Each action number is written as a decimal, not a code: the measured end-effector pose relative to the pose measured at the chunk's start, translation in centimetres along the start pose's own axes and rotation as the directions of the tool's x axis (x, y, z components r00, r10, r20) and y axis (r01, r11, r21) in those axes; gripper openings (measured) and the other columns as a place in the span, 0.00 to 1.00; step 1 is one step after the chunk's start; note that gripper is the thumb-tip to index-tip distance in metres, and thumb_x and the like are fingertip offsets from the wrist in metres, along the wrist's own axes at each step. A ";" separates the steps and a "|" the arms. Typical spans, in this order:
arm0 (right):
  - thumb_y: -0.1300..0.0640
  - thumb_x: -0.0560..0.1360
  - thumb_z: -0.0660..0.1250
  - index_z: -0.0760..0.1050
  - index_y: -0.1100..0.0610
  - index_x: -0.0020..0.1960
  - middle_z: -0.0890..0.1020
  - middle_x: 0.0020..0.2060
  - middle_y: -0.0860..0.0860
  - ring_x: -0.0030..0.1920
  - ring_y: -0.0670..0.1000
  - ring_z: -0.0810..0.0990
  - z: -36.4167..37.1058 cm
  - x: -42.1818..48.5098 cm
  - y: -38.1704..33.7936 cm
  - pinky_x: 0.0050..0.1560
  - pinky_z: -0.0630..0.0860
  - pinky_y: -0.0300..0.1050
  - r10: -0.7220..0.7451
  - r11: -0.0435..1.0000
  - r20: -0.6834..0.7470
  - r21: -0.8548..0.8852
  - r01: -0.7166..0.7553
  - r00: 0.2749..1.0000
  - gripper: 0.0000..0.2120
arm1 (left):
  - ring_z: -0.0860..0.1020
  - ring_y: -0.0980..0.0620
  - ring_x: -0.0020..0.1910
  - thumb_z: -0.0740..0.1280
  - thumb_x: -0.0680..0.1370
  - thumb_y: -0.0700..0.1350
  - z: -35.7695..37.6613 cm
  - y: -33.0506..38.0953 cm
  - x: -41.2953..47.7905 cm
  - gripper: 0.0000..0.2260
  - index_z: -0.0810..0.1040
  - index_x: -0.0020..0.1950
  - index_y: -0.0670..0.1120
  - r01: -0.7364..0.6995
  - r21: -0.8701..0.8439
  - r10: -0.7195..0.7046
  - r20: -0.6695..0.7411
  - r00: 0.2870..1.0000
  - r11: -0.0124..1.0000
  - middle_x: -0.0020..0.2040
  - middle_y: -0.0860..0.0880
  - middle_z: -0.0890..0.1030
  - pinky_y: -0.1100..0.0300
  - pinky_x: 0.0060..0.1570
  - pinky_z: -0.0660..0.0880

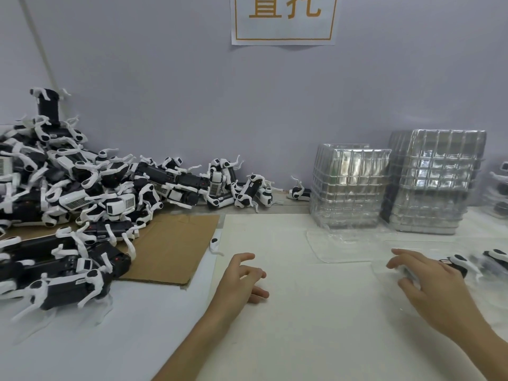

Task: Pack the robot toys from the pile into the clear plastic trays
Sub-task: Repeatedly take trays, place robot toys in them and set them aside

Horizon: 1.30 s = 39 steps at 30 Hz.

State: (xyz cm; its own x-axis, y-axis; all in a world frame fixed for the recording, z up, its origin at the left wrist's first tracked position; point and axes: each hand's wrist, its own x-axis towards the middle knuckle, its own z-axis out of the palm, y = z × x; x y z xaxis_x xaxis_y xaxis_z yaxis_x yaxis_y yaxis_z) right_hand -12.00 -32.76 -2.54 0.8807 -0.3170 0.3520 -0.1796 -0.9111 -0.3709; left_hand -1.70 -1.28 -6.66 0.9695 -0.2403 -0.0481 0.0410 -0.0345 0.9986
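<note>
A big pile of black-and-white robot dog toys (pixel 68 193) covers the left of the table and trails along the wall. My left hand (pixel 242 279) hovers over the white mat at centre, fingers loosely curled, holding nothing. My right hand (pixel 428 281) lies over a robot toy (pixel 456 264) that sits in a clear plastic tray (pixel 384 273) at the right; its fingers curl onto the toy. Another clear tray (pixel 341 248) lies flat just behind. A blurred second toy (pixel 494 258) lies at the far right edge.
Two tall stacks of clear trays (pixel 351 188) (pixel 437 180) stand at the back right against the wall. A brown cardboard sheet (pixel 176 248) lies under the pile's edge. A loose white toy leg (pixel 215 244) rests beside it. A paper sign (pixel 283 20) hangs on the wall.
</note>
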 end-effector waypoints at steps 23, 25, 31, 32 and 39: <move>0.63 0.73 0.67 0.65 0.50 0.75 0.66 0.74 0.49 0.75 0.53 0.60 6.0 6.5 -5.6 0.70 0.62 0.56 -0.017 0.994 0.044 -0.111 0.021 0.999 0.32 | 0.86 0.46 0.39 0.63 0.81 0.40 0.0 0.2 0.0 0.10 0.72 0.60 0.51 0.027 0.020 -0.027 -0.007 1.000 0.999 0.54 0.45 0.82 0.58 0.38 0.79; 0.64 0.71 0.67 0.70 0.50 0.68 0.73 0.65 0.49 0.68 0.53 0.65 7.1 6.5 -5.9 0.63 0.65 0.52 0.026 0.996 0.026 -0.084 -0.024 0.999 0.27 | 0.86 0.46 0.39 0.63 0.81 0.40 -0.1 0.3 0.2 0.10 0.73 0.61 0.50 0.045 -0.005 -0.045 -0.011 0.999 0.999 0.54 0.45 0.82 0.57 0.39 0.80; 0.71 0.65 0.68 0.71 0.43 0.49 0.74 0.51 0.41 0.57 0.42 0.68 7.0 4.5 -8.2 0.54 0.64 0.32 -0.282 0.929 0.040 0.260 0.262 0.959 0.25 | 0.85 0.45 0.48 0.63 0.83 0.46 -0.7 0.8 0.2 0.08 0.75 0.61 0.48 0.138 -0.219 -0.154 -0.058 0.986 0.966 0.57 0.44 0.81 0.55 0.43 0.83; 0.71 0.65 0.68 0.71 0.41 0.48 0.75 0.50 0.39 0.58 0.38 0.68 6.6 4.0 -8.7 0.56 0.63 0.28 -0.351 0.895 0.052 0.313 0.319 0.935 0.26 | 0.85 0.44 0.50 0.63 0.83 0.48 -0.9 0.9 0.3 0.08 0.75 0.61 0.47 0.151 -0.272 -0.173 -0.059 0.983 0.950 0.58 0.44 0.81 0.54 0.45 0.82; 0.81 0.63 0.57 0.82 0.46 0.43 0.81 0.47 0.37 0.59 0.42 0.76 7.5 2.1 -10.5 0.58 0.69 0.31 -0.512 0.771 -0.005 0.438 0.462 0.859 0.32 | 0.82 0.42 0.49 0.74 0.73 0.54 -3.5 1.4 1.1 0.24 0.76 0.61 0.41 0.275 -0.497 -0.293 0.043 0.955 0.823 0.54 0.40 0.84 0.49 0.46 0.81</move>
State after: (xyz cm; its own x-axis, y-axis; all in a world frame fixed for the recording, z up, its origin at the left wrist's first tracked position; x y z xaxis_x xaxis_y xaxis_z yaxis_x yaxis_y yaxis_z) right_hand -4.96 -21.94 -4.35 0.8464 0.1923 0.4966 0.4601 -0.7336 -0.5001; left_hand 0.29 1.83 -5.28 0.9035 -0.2615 -0.3395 0.4204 0.3876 0.8204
